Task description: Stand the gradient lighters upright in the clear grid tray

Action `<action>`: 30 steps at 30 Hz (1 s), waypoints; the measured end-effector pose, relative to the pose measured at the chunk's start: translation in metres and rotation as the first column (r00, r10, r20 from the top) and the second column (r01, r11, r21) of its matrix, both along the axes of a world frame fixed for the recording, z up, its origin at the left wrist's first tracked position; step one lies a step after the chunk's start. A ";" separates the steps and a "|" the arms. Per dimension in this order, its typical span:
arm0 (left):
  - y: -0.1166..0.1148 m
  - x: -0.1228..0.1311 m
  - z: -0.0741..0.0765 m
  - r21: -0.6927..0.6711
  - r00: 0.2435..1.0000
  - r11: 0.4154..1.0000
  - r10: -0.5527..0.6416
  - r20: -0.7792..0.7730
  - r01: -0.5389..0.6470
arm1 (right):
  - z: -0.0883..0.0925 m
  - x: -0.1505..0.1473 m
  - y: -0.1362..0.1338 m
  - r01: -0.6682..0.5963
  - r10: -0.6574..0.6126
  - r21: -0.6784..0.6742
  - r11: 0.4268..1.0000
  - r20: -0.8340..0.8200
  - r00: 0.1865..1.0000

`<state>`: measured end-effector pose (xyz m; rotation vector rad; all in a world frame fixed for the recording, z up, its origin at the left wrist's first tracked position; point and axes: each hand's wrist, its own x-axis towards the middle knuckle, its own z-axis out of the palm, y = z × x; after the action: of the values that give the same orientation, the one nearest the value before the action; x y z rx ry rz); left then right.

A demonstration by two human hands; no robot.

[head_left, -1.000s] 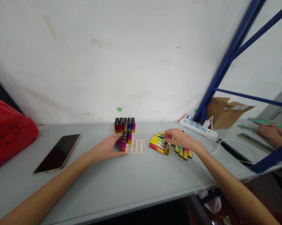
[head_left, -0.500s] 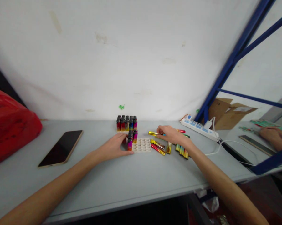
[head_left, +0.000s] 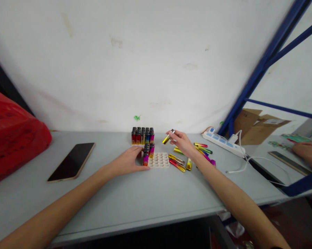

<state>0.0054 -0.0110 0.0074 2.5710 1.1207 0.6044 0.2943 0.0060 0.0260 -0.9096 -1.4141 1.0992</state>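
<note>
Right hand (head_left: 181, 141) grip pinching a tilted yellow lighter (head_left: 166, 139) above the tabletop (head_left: 135, 200), behind the right end of the tray (head_left: 161, 160), probably best turned upright over a bare hole while left hand (head_left: 128, 160) curls at the tray's left end (can't tell if clasping), loose lighters (head_left: 177, 165) crowding its right side, phone (head_left: 72, 162) well apart left.

A marked white wall (head_left: 156, 76) backs the grey table (head_left: 135, 200).
</note>
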 end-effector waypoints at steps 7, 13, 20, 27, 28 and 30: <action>0.002 -0.001 -0.003 0.006 1.000 1.000 -0.004 0.011 0.004 | -0.007 -0.026 -0.028 -0.174 0.167 -0.104 0.979 -0.077 0.983; 0.002 -0.002 -0.004 -0.008 0.999 1.000 -0.024 0.032 0.024 | -0.010 -0.047 -0.045 0.037 -0.073 0.119 0.992 0.316 0.946; 0.004 -0.004 -0.009 -0.004 0.999 0.999 -0.036 0.013 0.036 | -0.020 -0.054 -0.046 0.101 -0.166 0.165 0.981 0.446 0.880; 0.004 -0.004 -0.007 -0.007 0.999 1.000 -0.029 0.038 0.029 | -0.025 -0.056 -0.044 0.046 -0.127 0.182 0.982 0.466 0.876; 0.004 -0.004 -0.007 -0.008 0.999 1.000 -0.030 0.038 0.030 | -0.025 -0.056 -0.045 0.036 -0.127 0.197 0.980 0.470 0.874; 0.004 -0.004 -0.007 -0.011 0.999 0.999 -0.032 0.041 0.032 | -0.023 -0.057 -0.048 0.019 -0.136 0.236 0.972 0.490 0.861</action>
<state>0.0017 -0.0074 0.0003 2.5501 1.0651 0.6379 0.2373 -0.0419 0.0028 -1.1276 -1.8671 0.6376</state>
